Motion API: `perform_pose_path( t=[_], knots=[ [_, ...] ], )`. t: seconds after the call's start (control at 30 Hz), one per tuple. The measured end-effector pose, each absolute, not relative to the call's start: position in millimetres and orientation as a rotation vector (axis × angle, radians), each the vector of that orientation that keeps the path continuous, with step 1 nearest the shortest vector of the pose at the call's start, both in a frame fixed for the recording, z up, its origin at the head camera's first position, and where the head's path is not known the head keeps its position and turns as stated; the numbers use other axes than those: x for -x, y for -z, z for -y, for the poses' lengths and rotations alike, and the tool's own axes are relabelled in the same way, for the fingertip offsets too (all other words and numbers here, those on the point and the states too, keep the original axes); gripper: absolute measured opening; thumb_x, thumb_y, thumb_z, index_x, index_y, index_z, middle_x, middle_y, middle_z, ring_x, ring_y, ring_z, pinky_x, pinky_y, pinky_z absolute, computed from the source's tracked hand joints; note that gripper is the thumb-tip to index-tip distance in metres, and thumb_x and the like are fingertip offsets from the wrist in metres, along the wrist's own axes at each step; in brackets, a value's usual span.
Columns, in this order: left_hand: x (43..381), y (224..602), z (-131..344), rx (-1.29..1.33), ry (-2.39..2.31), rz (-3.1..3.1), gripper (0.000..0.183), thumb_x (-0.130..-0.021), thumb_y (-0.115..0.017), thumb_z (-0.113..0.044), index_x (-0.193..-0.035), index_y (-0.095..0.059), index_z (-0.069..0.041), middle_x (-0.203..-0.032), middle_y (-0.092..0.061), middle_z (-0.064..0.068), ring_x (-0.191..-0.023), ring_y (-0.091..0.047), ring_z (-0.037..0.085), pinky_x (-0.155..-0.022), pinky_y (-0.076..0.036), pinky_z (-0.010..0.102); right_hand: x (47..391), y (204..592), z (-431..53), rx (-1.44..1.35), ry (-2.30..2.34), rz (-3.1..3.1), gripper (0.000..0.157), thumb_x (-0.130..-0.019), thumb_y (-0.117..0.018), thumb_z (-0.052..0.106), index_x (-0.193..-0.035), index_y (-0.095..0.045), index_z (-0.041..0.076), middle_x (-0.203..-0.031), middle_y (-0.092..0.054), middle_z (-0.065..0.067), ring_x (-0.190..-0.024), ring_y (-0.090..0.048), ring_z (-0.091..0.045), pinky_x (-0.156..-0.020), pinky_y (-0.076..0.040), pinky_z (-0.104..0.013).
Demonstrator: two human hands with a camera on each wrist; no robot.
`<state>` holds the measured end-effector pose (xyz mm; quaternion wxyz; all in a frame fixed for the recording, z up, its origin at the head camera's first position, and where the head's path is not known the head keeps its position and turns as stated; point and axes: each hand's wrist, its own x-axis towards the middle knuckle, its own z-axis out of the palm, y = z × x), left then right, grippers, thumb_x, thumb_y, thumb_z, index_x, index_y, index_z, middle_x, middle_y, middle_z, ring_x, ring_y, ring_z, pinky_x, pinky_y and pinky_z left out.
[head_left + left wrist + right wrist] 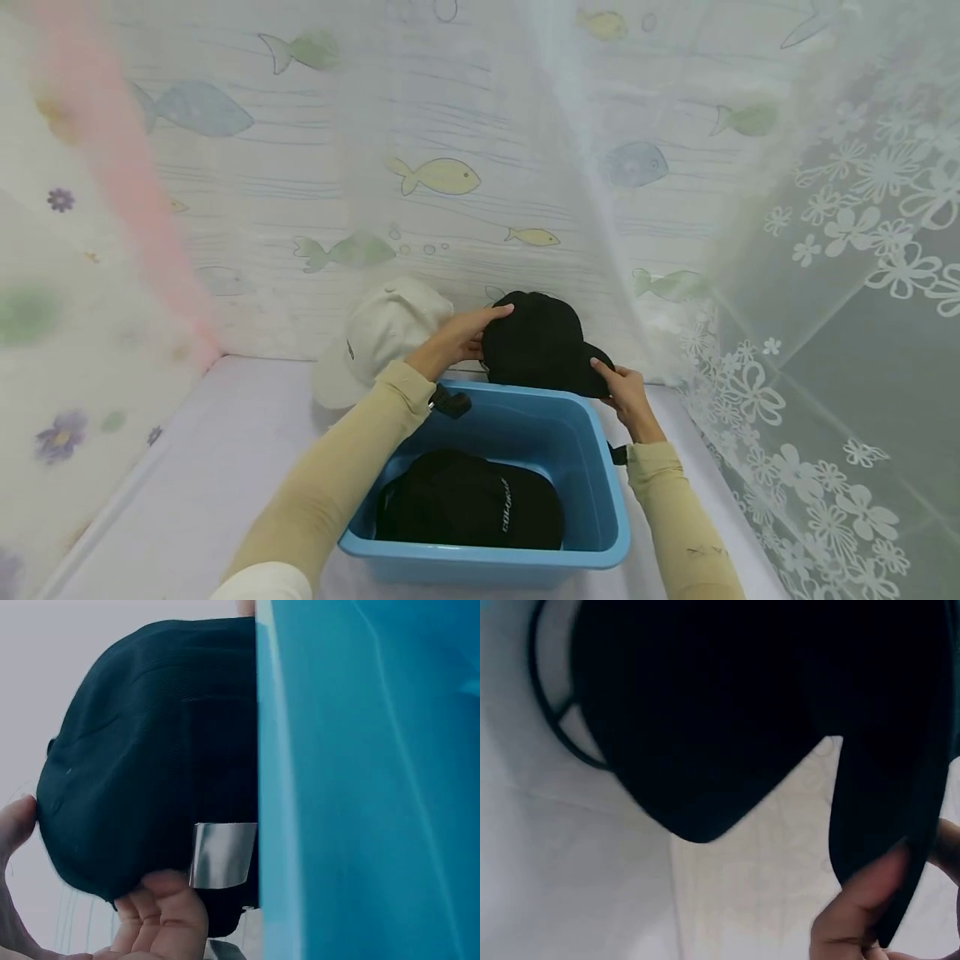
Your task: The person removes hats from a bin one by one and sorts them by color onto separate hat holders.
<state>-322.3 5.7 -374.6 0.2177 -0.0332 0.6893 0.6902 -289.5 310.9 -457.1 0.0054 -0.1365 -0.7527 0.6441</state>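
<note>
Behind the blue plastic tub [613,508], a black cap [534,342] is held up between both hands. My left hand [461,335] grips its crown side, thumb on the outside; the left wrist view shows curled fingers [169,919] at the cap's edge beside a shiny silver piece. By its brim, the cap is pinched in my right hand [628,396], with thumb and fingers on opposite faces of the brim in the right wrist view. Another black cap [457,504] with pale lettering lies inside the tub.
A white cap [393,321] sits left of the held one, partly behind the left forearm. The pale table [240,450] carries the tub. Sheer curtain with fish drawings [442,177] hangs at the back, and a flowered curtain [855,492] at the right.
</note>
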Motion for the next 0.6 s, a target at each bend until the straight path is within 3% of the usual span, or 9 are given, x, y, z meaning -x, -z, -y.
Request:
perform_pose_path(
  t=[0.27, 0.43, 0.6],
  knots=[
    [319, 384, -13, 0.134, -1.903, -2.086, 0.098, -0.084, -0.08, -0.054, -0.15, -0.039, 0.005, -0.145, -0.052, 0.02, -0.123, -0.061, 0.034, -0.105, -0.051, 0.045, 298, 448, -312, 0.452, -1.864, 2.442, 0.062, -0.097, -0.07, 0.035, -0.132, -0.055, -0.013, -0.077, -0.058, 0.004, -0.061, -0.06, 0.0, -0.06, -0.053, -0.015],
    [316, 388, -15, 0.159, -1.921, -2.086, 0.115, -0.083, -0.08, -0.055, -0.159, -0.016, 0.003, -0.155, -0.036, 0.023, -0.13, -0.054, 0.038, -0.108, -0.049, 0.048, 298, 454, -313, 0.476, -1.876, 2.488, 0.069, -0.097, -0.07, 0.035, -0.14, -0.048, -0.015, -0.099, -0.06, -0.007, -0.066, -0.062, -0.001, -0.062, -0.055, -0.016],
    [313, 391, -15, 0.138, -1.917, -2.11, 0.12, -0.081, -0.081, -0.056, -0.16, -0.013, 0.002, -0.155, -0.035, 0.024, -0.131, -0.053, 0.039, -0.108, -0.048, 0.05, 298, 462, -312, 0.486, -1.913, 2.509, 0.073, -0.098, -0.068, 0.036, -0.144, -0.043, -0.015, -0.11, -0.058, -0.013, -0.069, -0.063, -0.001, -0.067, -0.057, -0.016]
  ],
)
